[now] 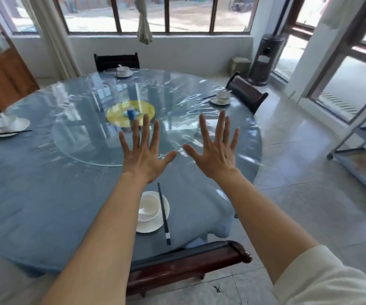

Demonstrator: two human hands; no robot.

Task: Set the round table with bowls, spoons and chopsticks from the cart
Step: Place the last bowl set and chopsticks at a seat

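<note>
My left hand (143,150) and my right hand (216,150) are held out flat above the round table (45,194), fingers spread, holding nothing. Below my left wrist sits a white bowl (149,208) with a spoon in it on a white plate (155,226), black chopsticks (163,213) lying along its right side. Similar settings stand at the left (10,125), at the far side (123,71) and at the right (221,97). The metal cart (362,155) stands on the floor at the right edge of the view.
A glass turntable (85,137) with a yellow disc and a small blue can (131,113) sits mid-table. Dark wooden chairs stand at the near edge (188,260), far side (117,60) and right (247,93). A black heater (265,60) stands by the window.
</note>
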